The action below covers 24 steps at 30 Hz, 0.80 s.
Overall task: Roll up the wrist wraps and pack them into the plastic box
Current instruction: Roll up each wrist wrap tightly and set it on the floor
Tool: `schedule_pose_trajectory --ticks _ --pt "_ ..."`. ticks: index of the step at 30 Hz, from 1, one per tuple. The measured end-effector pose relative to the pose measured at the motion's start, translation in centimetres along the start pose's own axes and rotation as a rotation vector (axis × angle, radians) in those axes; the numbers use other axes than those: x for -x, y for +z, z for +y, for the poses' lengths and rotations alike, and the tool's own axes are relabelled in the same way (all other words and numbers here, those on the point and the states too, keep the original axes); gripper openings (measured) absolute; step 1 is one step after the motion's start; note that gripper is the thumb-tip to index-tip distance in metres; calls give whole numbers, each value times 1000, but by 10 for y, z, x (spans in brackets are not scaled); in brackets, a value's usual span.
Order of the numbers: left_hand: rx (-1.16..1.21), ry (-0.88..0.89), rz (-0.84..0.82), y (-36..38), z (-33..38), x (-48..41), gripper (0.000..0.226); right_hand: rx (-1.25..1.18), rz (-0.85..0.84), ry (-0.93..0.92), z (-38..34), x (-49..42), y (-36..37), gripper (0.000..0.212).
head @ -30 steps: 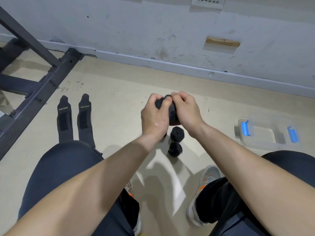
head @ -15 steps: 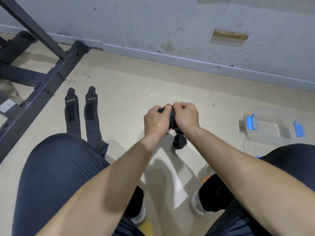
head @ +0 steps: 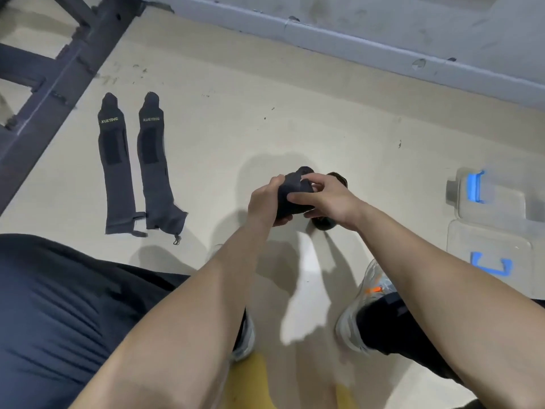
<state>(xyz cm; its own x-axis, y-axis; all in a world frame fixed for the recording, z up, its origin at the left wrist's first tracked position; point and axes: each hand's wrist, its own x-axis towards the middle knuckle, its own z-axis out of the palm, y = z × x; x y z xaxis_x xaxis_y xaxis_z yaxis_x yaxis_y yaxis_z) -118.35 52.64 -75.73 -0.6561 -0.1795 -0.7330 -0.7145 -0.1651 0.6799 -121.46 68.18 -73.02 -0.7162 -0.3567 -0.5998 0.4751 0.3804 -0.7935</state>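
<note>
Closest to me are my thighs in dark shorts, and past them my grey shoes on the floor, the right shoe with an orange mark. My bare forearms reach forward and meet over the floor. My left grip is curled round a dark, half-rolled wrist wrap from the left and below. My right grip pinches the same roll from the right, thumb on top and forefinger laid across its front. Just under and behind my right grip two finished rolls sit on the floor, one nearer me and one farther off, both partly hidden. Well to the right lies the clear plastic box with blue latches. A second clear piece lies beside it, and I cannot tell which is the lid. Off to the left two unrolled wraps lie flat side by side. Beyond them stands a dark metal frame, then the grey wall.
</note>
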Motion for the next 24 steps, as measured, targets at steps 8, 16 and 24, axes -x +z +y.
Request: schedule_pose_trajectory --ticks 8,16,24 --pt "-110 -15 274 12 -49 -74 13 822 332 49 37 -70 22 45" --pt "130 -201 145 24 -73 -118 40 1130 499 86 86 -109 35 53" --pt "117 -216 46 21 -70 -116 31 1125 465 147 89 -109 41 55"
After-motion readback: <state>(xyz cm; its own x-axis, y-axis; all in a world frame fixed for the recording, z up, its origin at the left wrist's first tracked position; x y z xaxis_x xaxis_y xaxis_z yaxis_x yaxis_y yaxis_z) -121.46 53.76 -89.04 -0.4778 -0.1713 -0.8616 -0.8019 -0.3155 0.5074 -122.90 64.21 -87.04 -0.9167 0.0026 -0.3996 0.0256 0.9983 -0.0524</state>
